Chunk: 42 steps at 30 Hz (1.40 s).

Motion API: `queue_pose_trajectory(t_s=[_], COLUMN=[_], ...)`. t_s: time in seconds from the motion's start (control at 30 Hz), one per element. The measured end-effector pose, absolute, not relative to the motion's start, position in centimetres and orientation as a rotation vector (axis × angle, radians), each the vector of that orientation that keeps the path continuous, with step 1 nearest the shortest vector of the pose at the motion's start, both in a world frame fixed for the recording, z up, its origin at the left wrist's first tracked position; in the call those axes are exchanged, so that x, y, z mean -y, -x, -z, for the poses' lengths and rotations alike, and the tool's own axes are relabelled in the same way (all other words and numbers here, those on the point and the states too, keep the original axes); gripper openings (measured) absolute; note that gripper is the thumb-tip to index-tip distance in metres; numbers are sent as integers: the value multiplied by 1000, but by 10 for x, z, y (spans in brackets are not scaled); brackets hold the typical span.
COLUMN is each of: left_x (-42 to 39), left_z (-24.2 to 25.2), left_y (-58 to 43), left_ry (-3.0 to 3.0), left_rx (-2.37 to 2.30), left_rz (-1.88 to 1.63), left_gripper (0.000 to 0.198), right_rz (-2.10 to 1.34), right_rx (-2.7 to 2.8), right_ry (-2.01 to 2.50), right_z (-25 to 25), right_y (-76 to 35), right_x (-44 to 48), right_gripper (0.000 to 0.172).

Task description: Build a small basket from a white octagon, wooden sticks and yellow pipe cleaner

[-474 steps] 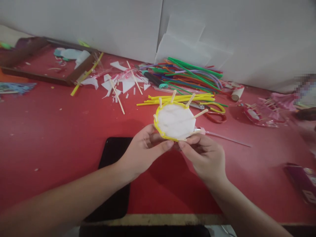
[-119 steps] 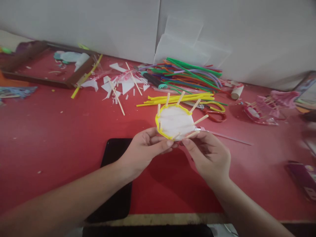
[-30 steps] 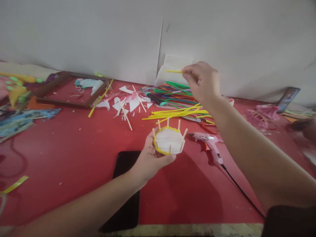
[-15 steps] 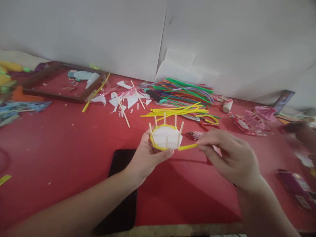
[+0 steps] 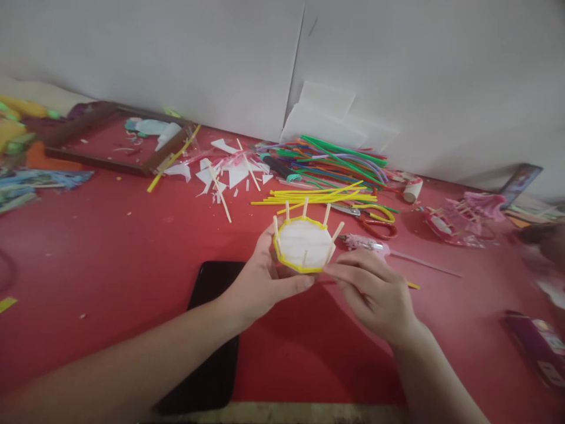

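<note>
A white disc (image 5: 304,242) has several short wooden sticks standing up around its edge. A yellow pipe cleaner (image 5: 295,268) runs along the disc's rim, outside the sticks. My left hand (image 5: 265,277) grips the disc from the left, thumb along the near side and the other fingers partly hidden beneath. At the disc's near right edge, my right hand (image 5: 375,291) is closed in a pinch on the pipe cleaner, its fingertips by the rim. Past the right knuckles a yellow tip (image 5: 414,285) shows; whether it belongs to the same pipe cleaner I cannot tell.
Behind the disc lie loose yellow pipe cleaners (image 5: 318,198), scissors (image 5: 377,221) and a multicoloured pile (image 5: 339,159). A pink glue gun (image 5: 366,242) with its glue stick is right of the disc. A black phone-like slab (image 5: 212,353) lies near the front edge, a brown frame (image 5: 101,165) far left.
My right hand has moved left to the disc's rim. The yellow length that stretched out from the disc now lies along its near edge. My left hand still holds the disc.
</note>
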<state>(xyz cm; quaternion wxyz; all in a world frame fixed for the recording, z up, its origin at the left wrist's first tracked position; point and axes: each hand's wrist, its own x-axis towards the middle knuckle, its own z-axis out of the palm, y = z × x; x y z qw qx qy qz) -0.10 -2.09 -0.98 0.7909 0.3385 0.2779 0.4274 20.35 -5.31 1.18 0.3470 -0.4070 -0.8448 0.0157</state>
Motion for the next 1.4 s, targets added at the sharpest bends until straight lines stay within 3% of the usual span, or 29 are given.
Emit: queue_pose_trajectory(t_s=[0.07,0.23,0.43,1.03,1.2,1.4], left_x=[21,21,21,22,23,21], left_z=[6,-1,1,3,-3,-6], left_y=[2,4,2,-2,-4,-1], left_ry=[-691,-632,-652,-678,-609,-495], left_rx=[-587,-639,-595,-660,-653,-630], left_rz=[-887,-847,-881,-882,-852,-847], left_gripper=[110,92,87,96,91,100], right_rz=[-54,-49,-20,124,51,62], right_rx=[2191,2186,2161,2026,1961,1937], right_ry=[1062,1066,1082,1214,1194,1202], right_z=[-10,-7,-5,-5,-5,-1], right_y=[-205,-207,-205,-168,-163,-166], right_x=[53,52,54,62,61,63], right_gripper=[29,34,28,9,15,24])
